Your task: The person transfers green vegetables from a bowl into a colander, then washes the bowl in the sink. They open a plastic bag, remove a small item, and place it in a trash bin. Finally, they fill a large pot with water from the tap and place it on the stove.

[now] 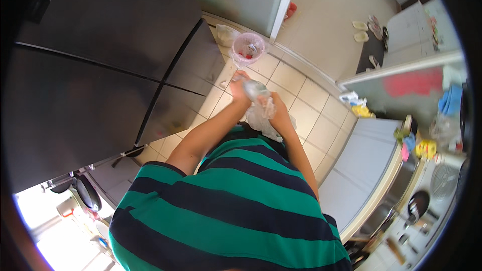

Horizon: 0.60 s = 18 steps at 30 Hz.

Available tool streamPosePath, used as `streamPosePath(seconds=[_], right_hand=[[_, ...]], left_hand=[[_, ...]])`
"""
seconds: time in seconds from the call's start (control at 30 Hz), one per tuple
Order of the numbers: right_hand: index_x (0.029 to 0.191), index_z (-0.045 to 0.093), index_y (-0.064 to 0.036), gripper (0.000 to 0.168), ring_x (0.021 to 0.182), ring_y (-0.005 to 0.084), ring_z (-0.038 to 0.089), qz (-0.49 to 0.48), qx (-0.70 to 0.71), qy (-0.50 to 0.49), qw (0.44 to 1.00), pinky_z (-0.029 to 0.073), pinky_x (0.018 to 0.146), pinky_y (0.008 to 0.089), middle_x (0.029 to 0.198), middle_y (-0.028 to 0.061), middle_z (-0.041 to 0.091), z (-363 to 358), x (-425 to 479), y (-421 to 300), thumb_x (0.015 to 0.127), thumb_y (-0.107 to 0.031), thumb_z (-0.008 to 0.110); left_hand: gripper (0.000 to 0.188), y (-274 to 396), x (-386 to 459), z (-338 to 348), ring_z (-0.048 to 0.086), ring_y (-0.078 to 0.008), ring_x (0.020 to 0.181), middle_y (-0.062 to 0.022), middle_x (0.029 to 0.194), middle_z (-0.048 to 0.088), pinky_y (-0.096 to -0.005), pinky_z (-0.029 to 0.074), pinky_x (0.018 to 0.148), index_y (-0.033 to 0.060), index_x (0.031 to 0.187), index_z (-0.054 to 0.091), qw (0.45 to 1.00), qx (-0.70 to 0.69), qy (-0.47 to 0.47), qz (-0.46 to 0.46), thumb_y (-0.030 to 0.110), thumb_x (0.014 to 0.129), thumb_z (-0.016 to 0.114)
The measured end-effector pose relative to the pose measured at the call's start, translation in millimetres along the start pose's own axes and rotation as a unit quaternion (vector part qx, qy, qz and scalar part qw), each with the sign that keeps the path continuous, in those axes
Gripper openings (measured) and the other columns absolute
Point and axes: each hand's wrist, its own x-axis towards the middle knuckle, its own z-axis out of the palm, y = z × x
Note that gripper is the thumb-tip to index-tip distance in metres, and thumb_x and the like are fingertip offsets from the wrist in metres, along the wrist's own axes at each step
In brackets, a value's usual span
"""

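Before my body, low over the tiled floor, my left hand (pixel 240 87) grips one end of a clear plastic bag (pixel 256 89) with something pale and greenish in it, blurred. At its other side my right hand (pixel 273 107) is closed on the thin crumpled plastic (pixel 260 120), which hangs down against my striped shirt. Just beyond my left hand stands a pink waste bin (pixel 248 47) with a clear liner and some red and white bits inside. A white plastic bag (pixel 226 34) lies beside the bin.
A large dark refrigerator (pixel 94 64) fills the left. On the right runs a counter with a sink (pixel 380 218) and pale cabinet doors (pixel 354 158). Ahead, a sliding-door track (pixel 305 62) crosses the floor, with slippers (pixel 360 32) beyond.
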Motion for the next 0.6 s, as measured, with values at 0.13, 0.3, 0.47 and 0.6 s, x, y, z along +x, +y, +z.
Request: streamPosePath(seconds=[0.13,0.3,0.47,0.6], right_hand=[[0.112,0.055,-0.003,0.035,0.082,0.0156,0.054,0.153,0.126,-0.065,0.978,0.046,0.072,0.0316,0.091,0.0063,0.060,-64.3,54.2,51.6,0.098,-0.034,0.049],[0.117,0.054,-0.003,0.033,0.083,0.0157,0.059,0.287,0.281,-0.149,0.903,0.049,0.073,0.0289,0.100,0.0050,0.060,-107.0,85.2,81.5,0.098,-0.030,0.050],[0.122,0.052,-0.004,0.034,0.092,0.0198,0.062,0.372,0.303,-0.213,0.851,0.054,0.076,0.0339,0.107,0.0070,0.060,-156.5,159.1,83.9,0.095,-0.024,0.054],[0.121,0.052,-0.006,0.032,0.089,0.0175,0.062,0.338,0.279,-0.148,0.886,0.054,0.073,0.0321,0.105,0.0062,0.060,-175.9,224.4,58.9,0.095,-0.022,0.054]], left_hand=[[0.015,2.8,-36.8,88.4,0.050,-0.0109,0.069,0.0003,0.074,0.051,-0.0259,0.044,0.063,0.0114,0.081,0.056,0.991,0.069,-0.066,-0.093,0.013,0.085,0.041],[0.010,-3.5,-11.6,128.7,0.051,-0.0097,0.071,0.0016,0.076,0.050,-0.0228,0.042,0.066,0.0105,0.081,0.051,0.957,0.179,-0.217,-0.068,0.012,0.085,0.043],[0.007,8.0,24.5,205.4,0.050,-0.0106,0.085,0.0006,0.078,0.053,-0.0242,0.040,0.081,0.0096,0.077,0.053,0.916,0.198,-0.349,0.021,0.005,0.079,0.047],[0.006,7.3,93.8,260.2,0.055,-0.0162,0.107,-0.0051,0.100,0.064,-0.0285,0.040,0.096,0.0093,0.078,0.054,0.853,0.205,-0.447,0.176,0.003,0.078,0.052]])
